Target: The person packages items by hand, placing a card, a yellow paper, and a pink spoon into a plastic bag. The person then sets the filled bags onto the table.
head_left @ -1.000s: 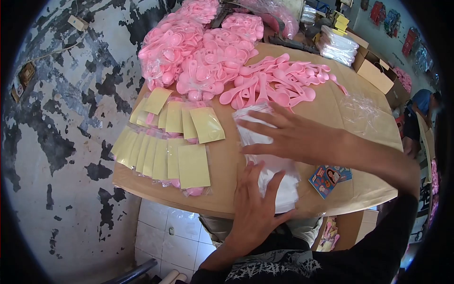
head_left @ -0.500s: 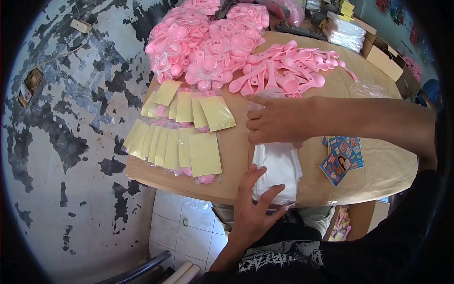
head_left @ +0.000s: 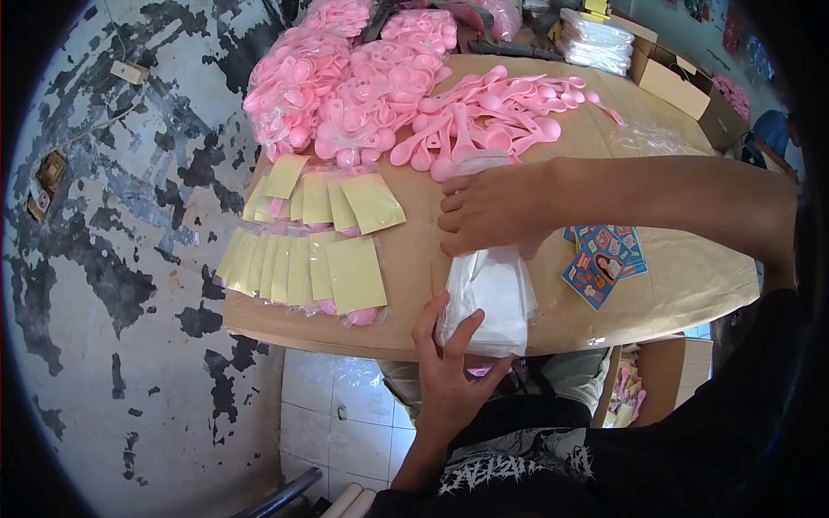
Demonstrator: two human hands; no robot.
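Note:
A stack of white, see-through plastic bags (head_left: 490, 298) lies near the front edge of the paper-covered table (head_left: 682, 293). My right hand (head_left: 501, 210) reaches across the upper part of the stack, fingers curled round it; a bit of clear plastic pokes out beyond the knuckles, and the thumb is mostly hidden. At the lower left of the stack is my left hand (head_left: 458, 367), its fingers spread and their tips against the bags. Left of the stack lie two overlapping rows of clear packets with yellow cards (head_left: 356, 274) and pink pieces inside.
Loose pink plastic spoons (head_left: 509, 112) are heaped behind my right hand, beside large bags of pink spoons (head_left: 345, 95). Printed blue cards (head_left: 604, 263) lie under my right forearm. Cardboard boxes (head_left: 669, 82) stand at the back right; another open box (head_left: 661, 384) is below the table edge.
The camera view has shifted, so the whole table sits a little further left. My right hand's fingers are more curled over the stack. My left hand remains spread at its lower end.

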